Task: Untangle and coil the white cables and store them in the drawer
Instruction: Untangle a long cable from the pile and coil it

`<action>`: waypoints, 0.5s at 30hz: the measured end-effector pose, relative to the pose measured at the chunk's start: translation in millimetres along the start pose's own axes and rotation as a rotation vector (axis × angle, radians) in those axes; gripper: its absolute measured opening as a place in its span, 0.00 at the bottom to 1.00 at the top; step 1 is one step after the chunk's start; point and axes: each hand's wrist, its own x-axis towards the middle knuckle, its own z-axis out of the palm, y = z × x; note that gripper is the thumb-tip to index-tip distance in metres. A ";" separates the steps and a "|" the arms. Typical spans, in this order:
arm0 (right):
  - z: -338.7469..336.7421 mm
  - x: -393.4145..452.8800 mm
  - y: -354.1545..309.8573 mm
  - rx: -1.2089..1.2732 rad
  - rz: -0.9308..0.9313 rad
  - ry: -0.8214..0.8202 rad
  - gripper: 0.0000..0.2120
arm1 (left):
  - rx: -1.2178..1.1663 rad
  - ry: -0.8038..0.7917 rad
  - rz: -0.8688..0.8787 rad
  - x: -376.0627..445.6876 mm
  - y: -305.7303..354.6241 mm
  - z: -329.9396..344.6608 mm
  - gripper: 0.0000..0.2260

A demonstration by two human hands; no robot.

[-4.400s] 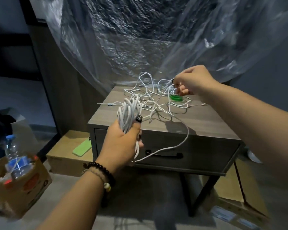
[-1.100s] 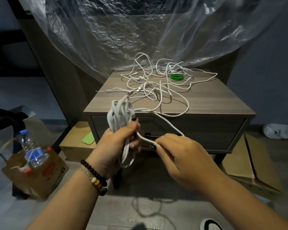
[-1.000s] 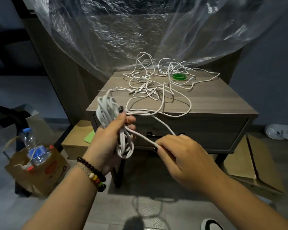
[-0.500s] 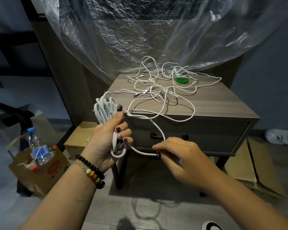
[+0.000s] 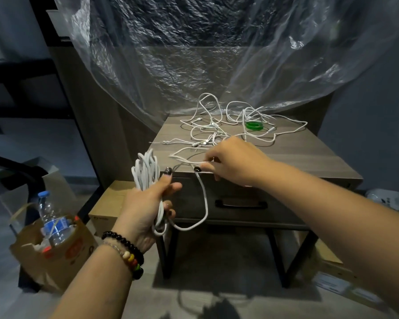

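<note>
A thick bundle of coiled white cable [image 5: 146, 173] stands upright in the left hand [image 5: 145, 208], whose fingers wrap closed around its middle. From the bundle's lower end a free strand droops in a loop and rises to the right hand [image 5: 234, 162]. That hand, which half a second ago was low in front of the drawer, has lifted to the front edge of the grey wood-grain nightstand surface [image 5: 297, 155]; its thumb and fingers pinch the strand there. The slack between the hands has lengthened, which suggests another turn is about to be laid onto the coil. Behind the right hand, the loose tangle of thin white cables [image 5: 219, 125] remains spread over the surface, around a small green ring [image 5: 253, 125]. The drawer with a dark bar handle [image 5: 241, 204] below is shut, so storing is some way off.
</note>
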 end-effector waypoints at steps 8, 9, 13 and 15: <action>-27.7 34.1 -19.5 0.387 -0.048 -0.158 0.12 | 0.014 -0.074 -0.002 5.5 3.2 0.5 0.17; -30.6 36.6 -19.8 0.409 -0.048 -0.167 0.12 | 0.026 -0.078 0.000 6.4 3.1 1.3 0.18; -40.8 46.2 -16.5 0.522 -0.055 -0.287 0.13 | 0.040 0.047 0.073 13.7 2.9 5.4 0.08; -46.1 48.2 -15.4 0.558 -0.078 -0.363 0.14 | 0.011 0.068 0.105 17.7 3.9 5.7 0.05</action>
